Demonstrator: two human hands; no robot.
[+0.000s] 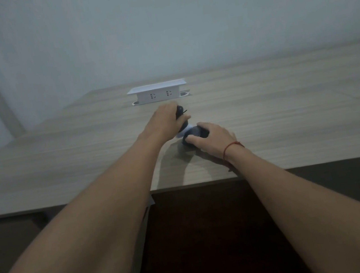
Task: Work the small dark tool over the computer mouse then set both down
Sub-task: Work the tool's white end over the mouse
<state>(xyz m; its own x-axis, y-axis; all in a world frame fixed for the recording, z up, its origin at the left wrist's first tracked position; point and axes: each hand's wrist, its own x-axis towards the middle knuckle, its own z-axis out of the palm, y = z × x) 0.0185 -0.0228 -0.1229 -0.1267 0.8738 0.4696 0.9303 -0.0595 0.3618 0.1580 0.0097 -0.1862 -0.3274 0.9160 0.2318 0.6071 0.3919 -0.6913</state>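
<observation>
A dark computer mouse (193, 133) rests on the wooden desk (286, 100) near its middle. My right hand (212, 139) lies over it, fingers wrapped around its sides. Just left of the mouse, my left hand (165, 122) is closed around a small dark tool (180, 112) with a pale lower end (182, 133) that points down toward the mouse's left edge. Whether the tool's tip touches the mouse is blurred. A red string bracelet circles my right wrist.
A white pop-up socket box (156, 92) stands on the desk behind my hands. The desk's front edge (44, 206) runs across below my forearms, with dark drawers (6, 237) under it at left. A pale wall rises behind the desk.
</observation>
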